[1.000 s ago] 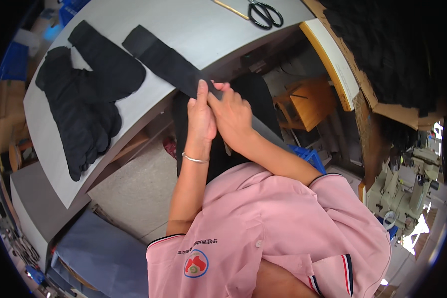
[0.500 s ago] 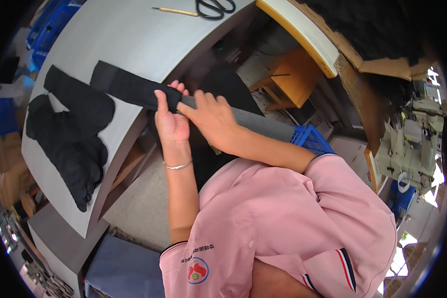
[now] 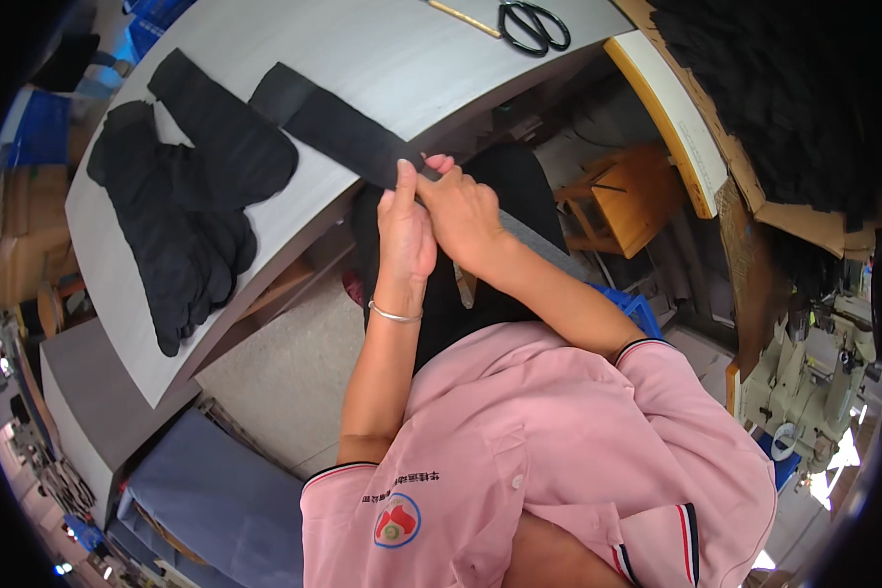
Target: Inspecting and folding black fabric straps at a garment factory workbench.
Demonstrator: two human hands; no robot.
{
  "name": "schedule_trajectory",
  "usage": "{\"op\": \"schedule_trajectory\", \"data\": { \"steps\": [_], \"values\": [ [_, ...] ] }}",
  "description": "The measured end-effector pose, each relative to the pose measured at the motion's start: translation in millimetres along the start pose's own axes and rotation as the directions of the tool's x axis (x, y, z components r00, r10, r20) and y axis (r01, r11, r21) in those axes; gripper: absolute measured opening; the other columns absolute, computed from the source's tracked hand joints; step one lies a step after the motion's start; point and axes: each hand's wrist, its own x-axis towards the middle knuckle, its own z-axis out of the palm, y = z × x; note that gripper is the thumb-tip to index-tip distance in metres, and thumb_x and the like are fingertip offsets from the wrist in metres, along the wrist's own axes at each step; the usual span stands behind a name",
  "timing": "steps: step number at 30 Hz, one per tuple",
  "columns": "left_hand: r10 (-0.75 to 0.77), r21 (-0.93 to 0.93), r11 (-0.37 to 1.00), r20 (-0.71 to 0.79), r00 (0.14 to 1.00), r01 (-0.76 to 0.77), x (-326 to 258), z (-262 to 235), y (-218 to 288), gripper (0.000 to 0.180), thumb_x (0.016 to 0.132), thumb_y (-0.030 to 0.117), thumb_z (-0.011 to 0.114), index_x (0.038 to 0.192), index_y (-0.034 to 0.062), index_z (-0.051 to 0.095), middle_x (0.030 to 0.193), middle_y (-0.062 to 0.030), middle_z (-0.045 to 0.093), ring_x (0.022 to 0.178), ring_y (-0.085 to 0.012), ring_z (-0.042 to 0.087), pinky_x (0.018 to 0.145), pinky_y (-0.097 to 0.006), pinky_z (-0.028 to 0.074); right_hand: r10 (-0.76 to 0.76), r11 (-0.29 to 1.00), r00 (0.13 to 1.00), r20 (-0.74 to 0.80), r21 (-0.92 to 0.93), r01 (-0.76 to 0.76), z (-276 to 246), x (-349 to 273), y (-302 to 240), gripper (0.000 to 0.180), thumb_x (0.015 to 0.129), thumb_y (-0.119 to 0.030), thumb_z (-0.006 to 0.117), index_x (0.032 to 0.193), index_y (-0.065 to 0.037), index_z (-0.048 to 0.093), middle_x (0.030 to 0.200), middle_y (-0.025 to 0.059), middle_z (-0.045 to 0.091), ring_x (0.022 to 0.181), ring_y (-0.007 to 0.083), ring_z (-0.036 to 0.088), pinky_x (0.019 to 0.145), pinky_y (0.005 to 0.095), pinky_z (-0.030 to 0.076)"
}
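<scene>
A long black sock (image 3: 348,132) stretches from my hands onto the table's edge, its far end lying flat. My left hand (image 3: 409,233), with a silver bangle at the wrist, closes around the near end, thumb up. Pressed against it, my right hand (image 3: 465,218) grips the same end, its fingers bent. A flat grey board or strip (image 3: 539,245) runs from under my right hand and forearm toward my right side; whether it goes inside the sock is hidden by my hands. Left of it, several black socks (image 3: 191,220) lie in a loose heap on the table.
On the grey table (image 3: 382,59) lie black-handled scissors (image 3: 534,27) and a thin wooden-handled tool (image 3: 465,17). An orange wooden stool (image 3: 627,201), a blue crate (image 3: 637,312) and a sewing machine (image 3: 804,377) stand to the right. Dark fabric (image 3: 764,98) fills a carton at upper right.
The view has shifted, so the table and socks appear farther right and higher. My hands have come closer together at the sock's near end, and my left fingers have closed more.
</scene>
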Motion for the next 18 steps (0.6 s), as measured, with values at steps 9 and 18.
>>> {"op": "schedule_trajectory", "data": {
  "steps": [9,18],
  "values": [
    [0.047,-0.015,0.999,-0.127,0.991,-0.05,-4,3,-3,0.038,0.101,0.036,0.059,0.11,-0.0005,0.059,0.1,-0.0118,0.067,0.088,-0.0204,0.066,0.078,-0.035,0.056,-0.065,0.991,0.998,0.006,-0.115,0.065,-18,-27,0,0.013,0.08,-0.015,0.065,0.093,-0.014,0.065,0.08,0.0099,0.059,0.067,0.0232,0.065,0.054,0.0355,0.051],
    [-0.019,-0.03,0.999,-0.133,0.991,0.016,-7,7,7,0.037,0.101,0.038,0.057,0.108,0.002,0.058,0.094,-0.0094,0.066,0.088,-0.0214,0.067,0.079,-0.035,0.055,-0.104,0.994,0.995,0.006,-0.045,0.104,-23,-34,4,0.054,0.079,-0.006,0.065,0.129,-0.021,0.055,0.085,0.0125,0.053,0.07,0.0271,0.061,0.048,0.0369,0.047]
  ]
}}
